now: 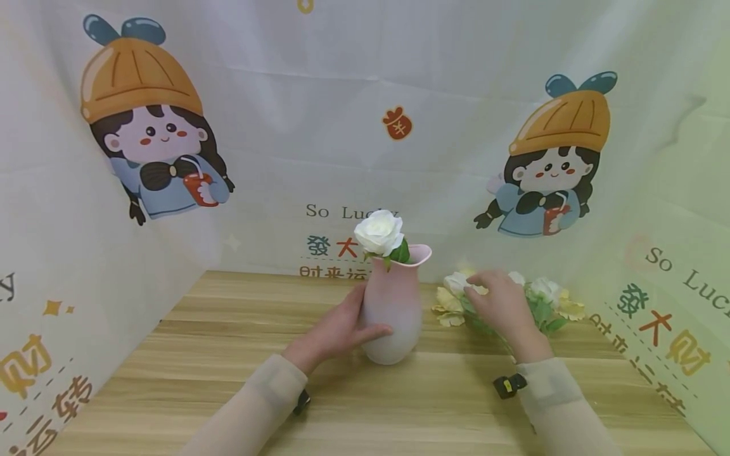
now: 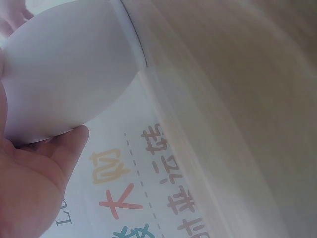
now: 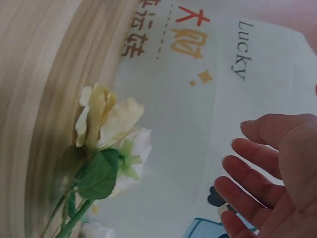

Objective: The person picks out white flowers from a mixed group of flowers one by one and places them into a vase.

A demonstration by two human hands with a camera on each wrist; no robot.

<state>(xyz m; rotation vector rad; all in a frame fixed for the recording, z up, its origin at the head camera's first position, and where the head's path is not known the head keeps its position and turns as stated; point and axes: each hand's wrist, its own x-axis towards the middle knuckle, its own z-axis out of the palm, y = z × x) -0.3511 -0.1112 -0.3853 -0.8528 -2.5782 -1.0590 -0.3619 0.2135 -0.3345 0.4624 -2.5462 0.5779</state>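
A pink-and-white vase stands upright on the table, its wavy rim leaning out to the right. One white rose with green leaves pokes out of its mouth. My left hand grips the vase from the left, thumb across the front; in the left wrist view the fingers curve round the pale body. Over the artificial flowers lying at the right is my right hand. The right wrist view shows its fingers loosely bent with nothing held, apart from a yellow flower and a green leaf.
Several white and yellow flowers lie near the back right of the wood-grain table, partly behind the right hand. A printed cloth with cartoon figures and lettering hangs behind the table and along both sides.
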